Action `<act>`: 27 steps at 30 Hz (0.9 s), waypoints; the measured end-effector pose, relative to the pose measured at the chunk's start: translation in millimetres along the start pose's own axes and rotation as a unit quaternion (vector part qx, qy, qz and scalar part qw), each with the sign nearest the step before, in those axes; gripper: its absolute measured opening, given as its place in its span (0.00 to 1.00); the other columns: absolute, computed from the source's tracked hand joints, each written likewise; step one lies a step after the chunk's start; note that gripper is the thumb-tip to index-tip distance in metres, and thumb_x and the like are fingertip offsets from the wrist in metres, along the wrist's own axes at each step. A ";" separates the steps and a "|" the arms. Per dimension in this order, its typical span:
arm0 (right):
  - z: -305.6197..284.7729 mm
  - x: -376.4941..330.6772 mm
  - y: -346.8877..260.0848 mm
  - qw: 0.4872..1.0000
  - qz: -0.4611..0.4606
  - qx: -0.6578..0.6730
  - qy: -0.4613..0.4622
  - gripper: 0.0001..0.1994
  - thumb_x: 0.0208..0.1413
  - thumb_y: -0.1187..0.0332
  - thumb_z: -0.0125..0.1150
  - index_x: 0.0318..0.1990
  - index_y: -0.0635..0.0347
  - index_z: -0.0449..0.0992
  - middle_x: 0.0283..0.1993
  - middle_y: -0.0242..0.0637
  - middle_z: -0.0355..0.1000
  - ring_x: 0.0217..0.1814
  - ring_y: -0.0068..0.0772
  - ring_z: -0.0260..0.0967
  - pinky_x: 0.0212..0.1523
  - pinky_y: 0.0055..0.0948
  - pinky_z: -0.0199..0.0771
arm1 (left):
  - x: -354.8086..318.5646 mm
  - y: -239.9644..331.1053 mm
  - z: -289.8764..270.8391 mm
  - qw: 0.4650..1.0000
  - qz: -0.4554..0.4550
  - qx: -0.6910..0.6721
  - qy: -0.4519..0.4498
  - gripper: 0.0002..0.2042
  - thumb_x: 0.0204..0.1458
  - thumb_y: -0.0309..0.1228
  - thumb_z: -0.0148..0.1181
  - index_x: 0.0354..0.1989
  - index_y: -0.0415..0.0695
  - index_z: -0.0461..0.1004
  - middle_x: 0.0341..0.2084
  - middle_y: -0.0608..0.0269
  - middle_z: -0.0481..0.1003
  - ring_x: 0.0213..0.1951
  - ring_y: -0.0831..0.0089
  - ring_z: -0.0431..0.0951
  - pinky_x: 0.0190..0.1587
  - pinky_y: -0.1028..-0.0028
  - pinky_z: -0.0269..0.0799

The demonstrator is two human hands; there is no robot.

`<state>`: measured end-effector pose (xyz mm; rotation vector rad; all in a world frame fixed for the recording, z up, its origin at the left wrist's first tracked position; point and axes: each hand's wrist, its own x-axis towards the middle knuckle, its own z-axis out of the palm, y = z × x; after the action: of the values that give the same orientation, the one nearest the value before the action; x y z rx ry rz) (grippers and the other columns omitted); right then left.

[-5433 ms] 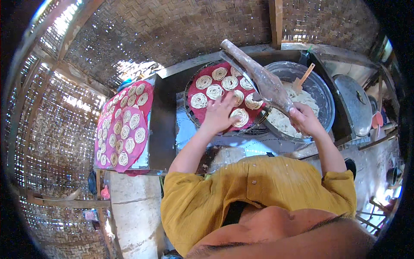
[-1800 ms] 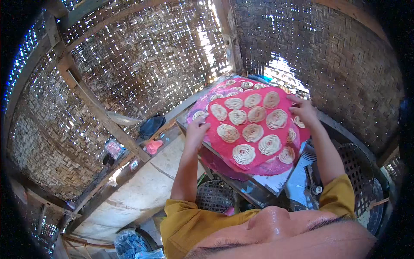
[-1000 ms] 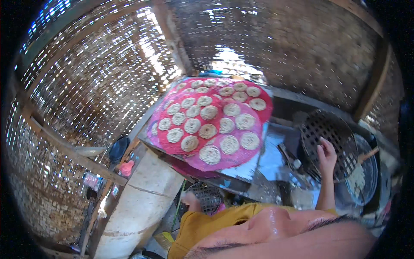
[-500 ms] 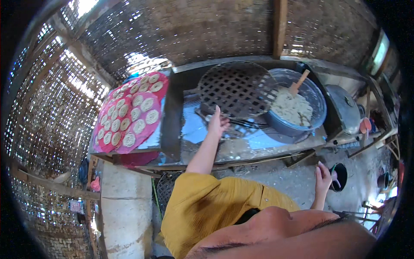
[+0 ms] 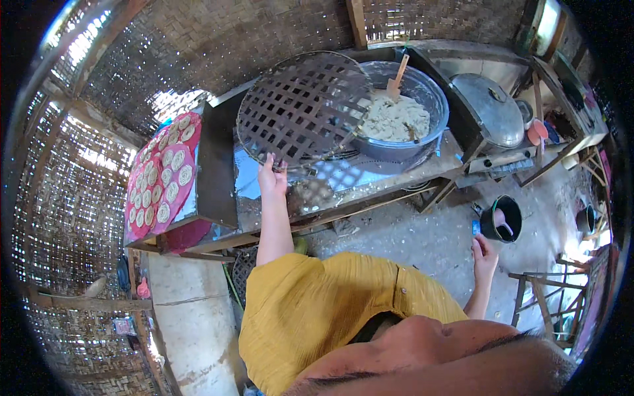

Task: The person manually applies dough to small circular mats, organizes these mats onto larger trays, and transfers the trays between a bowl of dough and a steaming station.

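Observation:
My left hand [image 5: 272,177] is closed on the near rim of a round, dark woven lattice tray [image 5: 300,109]. The tray is held over the worktable, casting a checkered shadow, and its right side overlaps the edge of a large grey-blue basin [image 5: 396,150]. Pale, lumpy dough [image 5: 395,119] fills the basin, with a wooden spatula [image 5: 397,79] standing in it. Away from the table on the right, my right hand [image 5: 485,256] hangs over the floor, its fingers loosely bent and apart, with nothing seen in it.
Pink sheets [image 5: 158,188] with several round, coiled dough pieces lie on the left, beside a dark upright board [image 5: 216,165]. A lidded metal pot [image 5: 490,109] stands on a stove at right. A black bucket [image 5: 514,228] holding a pink dipper is on the floor near my right hand.
The view has shifted, so the table appears further left. My left hand has closed on the tray's rim, and the tray looks raised and tilted. My right hand's fingers are more bent.

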<state>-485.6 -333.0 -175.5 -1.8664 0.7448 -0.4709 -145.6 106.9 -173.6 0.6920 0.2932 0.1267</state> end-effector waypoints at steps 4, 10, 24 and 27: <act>6.9 3.6 -13.5 0.997 -0.069 -0.038 -0.018 0.11 0.45 0.71 0.55 0.36 0.65 0.72 0.30 0.37 0.70 0.30 0.21 0.66 0.33 0.20 0.66 | -25.4 -28.7 43.2 0.995 -0.077 -0.004 -0.055 0.11 0.45 0.24 0.53 0.36 0.45 0.61 0.27 0.64 0.67 0.26 0.74 0.69 0.24 0.72 0.70; -6.2 -11.9 -13.5 0.992 -0.098 -0.075 -0.007 0.11 0.43 0.70 0.56 0.36 0.64 0.72 0.28 0.39 0.70 0.28 0.24 0.67 0.30 0.22 0.67 | -58.3 -104.0 102.2 0.987 -0.138 0.037 -0.070 0.10 0.45 0.28 0.55 0.35 0.46 0.62 0.26 0.63 0.68 0.23 0.70 0.69 0.22 0.73 0.69; -39.1 -35.7 24.9 0.992 -0.013 -0.122 0.035 0.12 0.41 0.70 0.56 0.35 0.63 0.73 0.28 0.44 0.71 0.27 0.33 0.69 0.30 0.25 0.68 | -31.6 -161.8 97.4 0.979 -0.182 0.034 -0.083 0.35 0.36 0.52 0.59 0.49 0.45 0.55 0.42 0.57 0.61 0.44 0.61 0.62 0.49 0.57 0.55; -40.1 -10.5 12.9 0.988 -0.019 -0.155 0.001 0.12 0.40 0.69 0.56 0.35 0.63 0.73 0.27 0.43 0.70 0.26 0.34 0.68 0.29 0.26 0.67 | -39.5 -156.2 100.1 0.978 -0.182 0.073 -0.070 0.46 0.31 0.66 0.48 0.55 0.52 0.40 0.51 0.55 0.53 0.49 0.57 0.57 0.52 0.55 0.49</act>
<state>-521.9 -356.5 -171.3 -2.1724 0.8214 -0.3982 -149.6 -81.9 -192.2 0.7777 0.2904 -0.2947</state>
